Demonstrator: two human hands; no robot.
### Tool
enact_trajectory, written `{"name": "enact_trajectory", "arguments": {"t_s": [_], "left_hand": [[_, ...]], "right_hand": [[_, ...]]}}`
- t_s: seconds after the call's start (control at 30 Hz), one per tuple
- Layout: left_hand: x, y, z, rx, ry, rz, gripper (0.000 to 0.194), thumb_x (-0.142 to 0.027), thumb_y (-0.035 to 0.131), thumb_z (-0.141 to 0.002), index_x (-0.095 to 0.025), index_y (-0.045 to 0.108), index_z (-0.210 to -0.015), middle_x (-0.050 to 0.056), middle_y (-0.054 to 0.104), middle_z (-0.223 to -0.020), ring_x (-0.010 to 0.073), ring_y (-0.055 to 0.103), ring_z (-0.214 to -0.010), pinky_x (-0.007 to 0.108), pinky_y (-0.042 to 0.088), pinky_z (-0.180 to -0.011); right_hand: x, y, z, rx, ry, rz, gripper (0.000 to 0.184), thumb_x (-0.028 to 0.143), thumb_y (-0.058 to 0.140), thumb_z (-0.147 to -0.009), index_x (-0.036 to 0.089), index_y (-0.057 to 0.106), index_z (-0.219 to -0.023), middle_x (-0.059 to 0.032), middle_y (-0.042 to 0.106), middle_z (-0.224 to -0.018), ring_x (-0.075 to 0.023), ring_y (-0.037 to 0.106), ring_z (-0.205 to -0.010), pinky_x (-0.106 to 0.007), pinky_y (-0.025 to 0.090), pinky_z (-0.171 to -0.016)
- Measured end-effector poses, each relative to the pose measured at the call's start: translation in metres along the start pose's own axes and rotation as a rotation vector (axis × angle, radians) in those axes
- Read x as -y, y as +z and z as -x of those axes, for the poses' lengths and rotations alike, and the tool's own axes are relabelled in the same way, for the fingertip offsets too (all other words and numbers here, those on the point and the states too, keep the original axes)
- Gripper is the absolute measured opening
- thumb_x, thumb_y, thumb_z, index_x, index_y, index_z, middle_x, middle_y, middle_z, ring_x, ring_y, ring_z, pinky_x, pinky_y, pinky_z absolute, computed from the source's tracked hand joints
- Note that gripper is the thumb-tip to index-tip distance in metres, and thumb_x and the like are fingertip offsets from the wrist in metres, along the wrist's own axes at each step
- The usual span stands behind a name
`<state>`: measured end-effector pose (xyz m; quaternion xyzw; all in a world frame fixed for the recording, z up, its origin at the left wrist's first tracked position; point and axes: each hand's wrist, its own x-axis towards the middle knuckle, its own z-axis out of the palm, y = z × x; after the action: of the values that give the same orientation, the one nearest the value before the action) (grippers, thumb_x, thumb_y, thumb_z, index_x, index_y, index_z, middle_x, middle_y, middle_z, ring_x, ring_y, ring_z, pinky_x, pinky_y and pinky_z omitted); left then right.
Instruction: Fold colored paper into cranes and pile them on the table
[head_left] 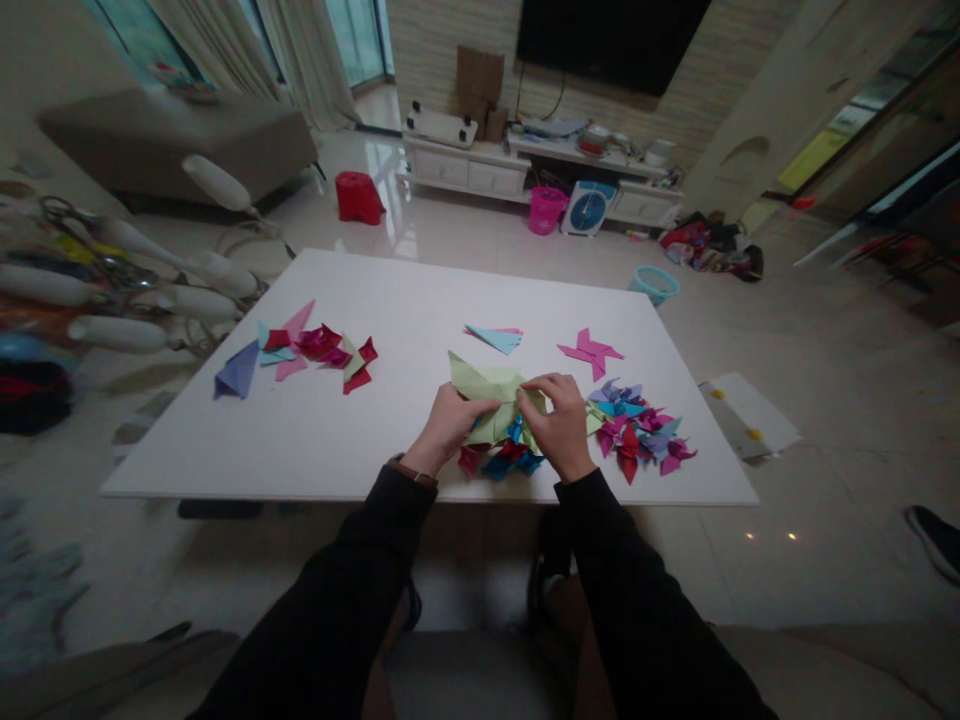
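A pale green folded paper [486, 382] is held up between my two hands, over the front middle of the white table. My left hand [448, 420] pinches its left side, thumb on top. At its right side my right hand [559, 415] grips the edge between thumb and fingers. Beneath the green paper lies a small heap of red and blue folded papers [511, 460], partly hidden. Close to my right hand is a pile of colourful origami pieces [637, 425]. Behind the green paper lie a fanned stack of folded papers [495, 338] and a pink paper pinwheel [591, 352].
More folded papers [319, 345] are spread over the left of the white table [300, 440]. Lamp arms with white shades [120, 333] stand at its left edge. Beyond the table are a red stool [358, 197], a pink basket [547, 208] and a blue bin [655, 284].
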<state>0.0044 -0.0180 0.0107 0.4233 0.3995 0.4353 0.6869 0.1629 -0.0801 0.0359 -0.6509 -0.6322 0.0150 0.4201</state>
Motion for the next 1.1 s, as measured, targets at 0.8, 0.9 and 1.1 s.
{"name": "enact_trajectory", "arguments": {"t_s": [0.8,0.9,1.1], "left_hand": [[-0.009,-0.009,0.001,0.242,-0.066,-0.184,0.047,-0.02,0.089,-0.062,-0.01,0.071,-0.104,0.015,0.078,-0.104,0.0244,0.075,-0.09,0.037,0.06,-0.079],[-0.01,-0.007,0.002,0.26,-0.079,-0.12,0.05,-0.02,0.09,-0.06,-0.009,0.07,-0.105,0.015,0.078,-0.104,0.024,0.075,-0.089,0.038,0.06,-0.083],[-0.017,-0.005,0.007,0.311,-0.147,-0.051,0.051,-0.021,0.089,-0.063,-0.008,0.07,-0.109,0.017,0.076,-0.109,0.0231,0.074,-0.09,0.037,0.059,-0.083]], "right_hand": [[-0.018,-0.007,-0.002,0.48,0.817,-0.849,0.035,0.039,0.093,-0.054,0.015,0.08,-0.075,-0.005,0.075,-0.072,-0.0149,0.064,-0.061,-0.024,0.045,-0.055],[-0.016,-0.008,-0.002,0.485,0.84,-0.876,0.035,0.039,0.092,-0.056,0.015,0.08,-0.079,-0.0055,0.076,-0.076,-0.014,0.063,-0.062,-0.024,0.044,-0.055],[-0.013,-0.009,-0.002,0.501,0.885,-0.932,0.032,0.036,0.09,-0.058,0.014,0.078,-0.078,-0.0058,0.076,-0.076,-0.0149,0.065,-0.063,-0.024,0.045,-0.057]]}}
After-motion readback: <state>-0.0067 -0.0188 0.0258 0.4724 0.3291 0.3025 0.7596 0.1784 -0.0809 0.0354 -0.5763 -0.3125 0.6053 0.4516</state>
